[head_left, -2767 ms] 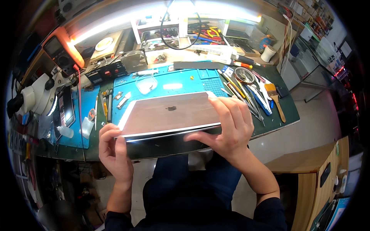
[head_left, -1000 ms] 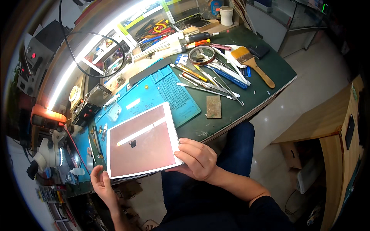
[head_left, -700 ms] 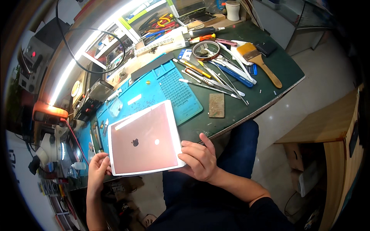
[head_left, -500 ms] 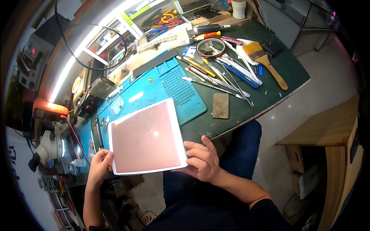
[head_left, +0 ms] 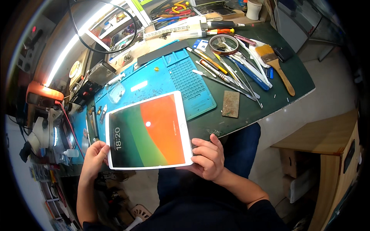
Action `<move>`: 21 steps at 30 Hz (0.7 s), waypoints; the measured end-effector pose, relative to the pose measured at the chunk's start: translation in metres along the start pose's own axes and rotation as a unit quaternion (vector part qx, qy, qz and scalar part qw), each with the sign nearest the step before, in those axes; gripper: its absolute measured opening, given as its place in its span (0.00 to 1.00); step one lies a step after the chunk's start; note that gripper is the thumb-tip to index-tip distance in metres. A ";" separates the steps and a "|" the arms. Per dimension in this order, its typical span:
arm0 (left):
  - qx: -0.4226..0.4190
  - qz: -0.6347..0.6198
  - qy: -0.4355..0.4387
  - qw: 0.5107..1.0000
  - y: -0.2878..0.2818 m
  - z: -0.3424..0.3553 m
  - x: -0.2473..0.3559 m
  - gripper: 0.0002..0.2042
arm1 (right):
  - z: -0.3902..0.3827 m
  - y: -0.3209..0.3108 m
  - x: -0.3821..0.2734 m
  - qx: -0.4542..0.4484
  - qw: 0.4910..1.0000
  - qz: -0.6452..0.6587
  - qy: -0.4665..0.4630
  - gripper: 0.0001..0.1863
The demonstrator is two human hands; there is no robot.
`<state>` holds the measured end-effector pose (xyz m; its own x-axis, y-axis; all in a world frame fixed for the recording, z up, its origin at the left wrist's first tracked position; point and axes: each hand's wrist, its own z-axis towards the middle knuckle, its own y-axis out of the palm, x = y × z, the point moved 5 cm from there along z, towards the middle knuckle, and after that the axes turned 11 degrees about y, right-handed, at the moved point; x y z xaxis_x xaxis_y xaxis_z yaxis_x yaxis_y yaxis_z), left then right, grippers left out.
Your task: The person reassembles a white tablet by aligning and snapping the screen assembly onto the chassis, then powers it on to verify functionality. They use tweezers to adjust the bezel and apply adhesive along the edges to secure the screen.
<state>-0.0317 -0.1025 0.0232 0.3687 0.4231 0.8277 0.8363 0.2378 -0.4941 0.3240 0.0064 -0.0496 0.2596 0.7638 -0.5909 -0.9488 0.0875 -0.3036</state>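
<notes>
A white-framed tablet (head_left: 146,134) lies tilted at the bench's front edge, over a blue silicone mat (head_left: 192,101), its screen lit orange and green. My left hand (head_left: 94,158) pinches the tablet's left edge between thumb and fingers. My right hand (head_left: 206,158) holds its lower right edge, with upper fingers curled beside it and the thumb mostly hidden underneath. A rusty rectangular plate (head_left: 230,104) lies right of the mat, among slim tools (head_left: 219,69), a tape roll (head_left: 223,44) and a wooden-handled brush (head_left: 281,75).
An orange multimeter (head_left: 42,94), white microscope (head_left: 42,134) and black power unit (head_left: 86,90) crowd the left. A cable loop hangs before the strip light (head_left: 73,46). Shelves of pliers (head_left: 167,15) stand behind. A wooden cabinet (head_left: 308,134) stands at lower right, beside the dark green bench (head_left: 293,96).
The screen has changed from pink with a dark logo to orange and green. My left hand has closed on the left edge after being loosely apart. The view has swung rightward.
</notes>
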 end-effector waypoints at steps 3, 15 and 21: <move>0.008 -0.001 0.003 1.000 -0.001 -0.003 0.000 0.09 | 0.001 0.000 0.000 -0.007 1.000 0.005 0.004 0.33; 0.027 0.008 0.029 0.999 0.000 -0.002 -0.007 0.05 | 0.000 -0.005 0.004 -0.040 0.999 0.019 -0.023 0.29; 0.033 0.026 0.038 0.998 0.002 0.000 -0.007 0.04 | 0.030 -0.060 0.021 -0.001 0.992 -0.114 -0.048 0.21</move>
<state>-0.0328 -0.1049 0.0158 0.4435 0.3693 0.8166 0.7876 0.2743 -0.5518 0.3812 0.0362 -0.0211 0.4487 0.7821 -0.4324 -0.8671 0.2638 -0.4226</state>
